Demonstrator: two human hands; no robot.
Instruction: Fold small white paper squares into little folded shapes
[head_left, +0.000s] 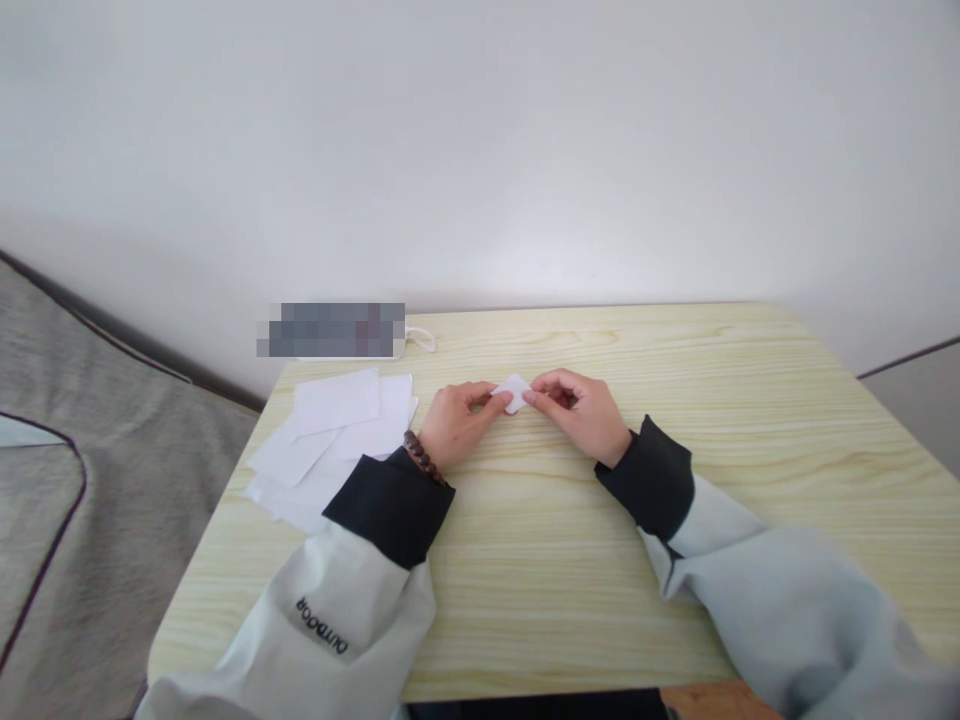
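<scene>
A small piece of white paper [513, 391], apparently folded, is held between my two hands just above or on the table. My left hand [459, 422], with a dark beaded bracelet at the wrist, pinches its left corner between thumb and fingers. From the other side, my right hand [581, 408] grips the right corner with thumb and forefinger. The remaining fingers of both hands are curled and partly hidden. Several loose white paper sheets [337, 405] lie overlapping on the table to the left of my left hand.
The light wood-grain table [525, 590] reaches back to a white wall [525, 150]. A blurred-out object with a white loop strap [422, 338] lies at the back left corner. Grey fabric furniture [150, 480] stands along the table's left side.
</scene>
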